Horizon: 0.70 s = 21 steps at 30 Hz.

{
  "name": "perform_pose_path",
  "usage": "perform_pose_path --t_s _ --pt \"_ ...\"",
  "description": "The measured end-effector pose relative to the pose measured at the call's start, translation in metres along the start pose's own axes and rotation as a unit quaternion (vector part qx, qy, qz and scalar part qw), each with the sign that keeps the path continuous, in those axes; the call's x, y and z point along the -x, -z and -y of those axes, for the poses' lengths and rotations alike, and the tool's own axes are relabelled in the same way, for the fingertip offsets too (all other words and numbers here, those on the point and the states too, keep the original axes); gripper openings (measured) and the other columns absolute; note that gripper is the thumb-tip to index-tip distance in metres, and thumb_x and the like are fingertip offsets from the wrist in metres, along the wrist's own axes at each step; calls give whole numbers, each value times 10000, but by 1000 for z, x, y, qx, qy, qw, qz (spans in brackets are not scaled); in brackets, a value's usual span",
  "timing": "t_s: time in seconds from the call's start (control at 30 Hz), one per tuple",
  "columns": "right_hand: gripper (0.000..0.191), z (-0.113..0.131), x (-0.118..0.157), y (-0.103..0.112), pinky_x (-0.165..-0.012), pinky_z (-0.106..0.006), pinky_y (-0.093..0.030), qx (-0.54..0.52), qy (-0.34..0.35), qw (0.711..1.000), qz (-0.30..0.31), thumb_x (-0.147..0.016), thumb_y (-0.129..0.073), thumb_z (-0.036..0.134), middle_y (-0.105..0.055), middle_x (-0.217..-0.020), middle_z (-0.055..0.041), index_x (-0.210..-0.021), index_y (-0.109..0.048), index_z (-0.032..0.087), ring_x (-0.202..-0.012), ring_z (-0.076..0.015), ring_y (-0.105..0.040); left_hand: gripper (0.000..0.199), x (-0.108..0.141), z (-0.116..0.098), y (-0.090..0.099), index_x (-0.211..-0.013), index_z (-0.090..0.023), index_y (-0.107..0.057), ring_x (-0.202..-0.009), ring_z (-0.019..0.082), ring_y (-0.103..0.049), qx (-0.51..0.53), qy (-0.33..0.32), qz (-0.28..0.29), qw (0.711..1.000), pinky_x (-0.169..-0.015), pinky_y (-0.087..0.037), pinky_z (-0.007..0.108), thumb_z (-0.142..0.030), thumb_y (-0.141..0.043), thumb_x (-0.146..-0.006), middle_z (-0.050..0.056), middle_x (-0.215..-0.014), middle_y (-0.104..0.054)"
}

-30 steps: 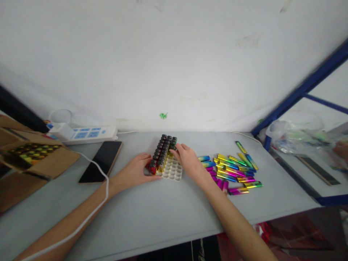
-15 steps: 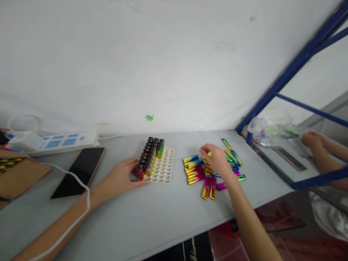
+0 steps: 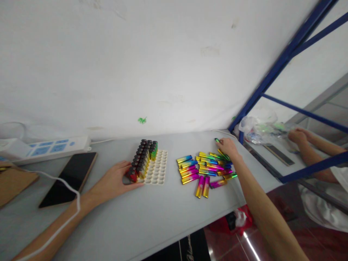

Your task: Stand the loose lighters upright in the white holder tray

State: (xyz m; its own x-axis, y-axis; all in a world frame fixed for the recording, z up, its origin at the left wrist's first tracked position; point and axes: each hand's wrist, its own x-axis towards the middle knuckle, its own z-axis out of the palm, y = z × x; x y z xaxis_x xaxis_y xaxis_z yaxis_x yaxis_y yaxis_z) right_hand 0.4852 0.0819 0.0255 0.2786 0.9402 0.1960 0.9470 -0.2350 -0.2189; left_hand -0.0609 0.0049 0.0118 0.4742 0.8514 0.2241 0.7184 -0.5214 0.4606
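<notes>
Slanting left toward the wall (image 3: 168, 72), dark end first, a green lighter (image 3: 216, 140) touches the right hand (image 3: 228, 147), grip unclear, far right on the table (image 3: 168, 214). The left hand (image 3: 115, 180) spreads wide beside the tray (image 3: 157, 170).

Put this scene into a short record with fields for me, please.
Left hand: at the near-left corner of the pale tray
Right hand: at a green lighter-like piece, grip unclear
Tray contents: upright black-topped pieces on the left, bare cells on the right
Loose pieces: metallic, multicoloured, lying right of the tray
Left side: black phone, white power strip
</notes>
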Motion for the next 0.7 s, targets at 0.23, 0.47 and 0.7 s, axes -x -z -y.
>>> perform_pose_path --t_s 0.23,0.47,0.7 --pt "203 44 7 -9 -942 -361 -556 -68 77 994 35 -969 -707 293 -848 -1091 -209 -1039 -817 138 -1022 -294 -786 501 1 -5 1 -892 -214 -773 -954 353 -750 -7 21 24 999 -908 -623 475 -708 -798 -814 98 -967 -789" --pt "498 138 65 5 -832 -388 -619 -532 162 818 146 -920 -770 652 -798 -1081 -81 -1126 -554 252 -879 -214 -774 487 2 -4 0 -906 -232 -767 -950 340 -740 -6 18 18 1000 -948 -614 468 -702 -828 -794 99 -962 -796" --pt "432 229 129 -1 -579 -274 -485 -562 191 785 174 -1067 -517 706 -516 -747 89 -1188 -508 292 -590 -140 -514 504 4 -2 -2 -935 -236 -778 -973 323 -741 -8 7 12 1000 -942 -612 434 -723 -821 -811 85 -1000 -795"
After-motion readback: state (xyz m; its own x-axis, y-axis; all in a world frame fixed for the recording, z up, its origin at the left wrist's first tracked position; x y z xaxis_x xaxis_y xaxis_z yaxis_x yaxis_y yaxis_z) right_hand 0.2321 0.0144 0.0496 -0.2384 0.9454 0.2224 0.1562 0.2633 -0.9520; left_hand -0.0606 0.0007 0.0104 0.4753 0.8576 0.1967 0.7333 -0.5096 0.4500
